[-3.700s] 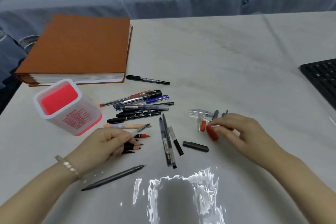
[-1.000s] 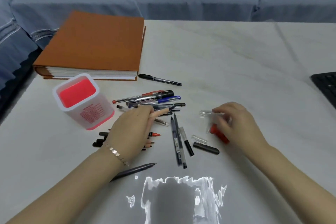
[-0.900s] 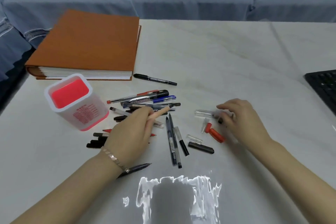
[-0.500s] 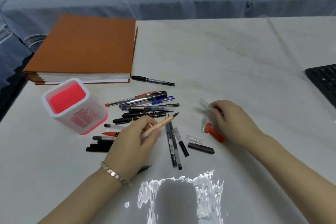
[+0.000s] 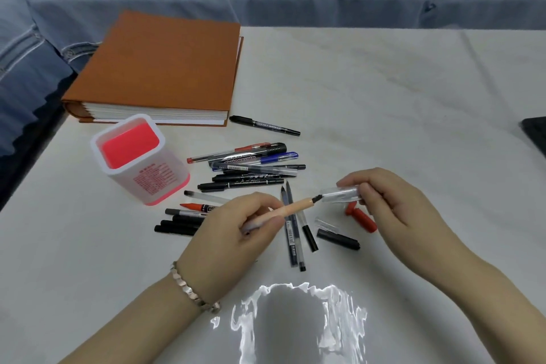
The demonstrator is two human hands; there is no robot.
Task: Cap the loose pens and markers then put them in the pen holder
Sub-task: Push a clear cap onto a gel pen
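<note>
Head view: left hand (image 5: 236, 233) grips peach pen (image 5: 292, 207), tip pointing right; right hand (image 5: 381, 201) pinches clear cap (image 5: 339, 194), mouth just at the tip. Best to keep both in line and push until seated. Holder (image 5: 165, 183) stands far left, other pens between.

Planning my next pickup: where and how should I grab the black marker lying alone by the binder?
Pinch the black marker mid-barrel from above, fingers across its width: it lies flat and alone, with the orange binder near only its left end.
</note>
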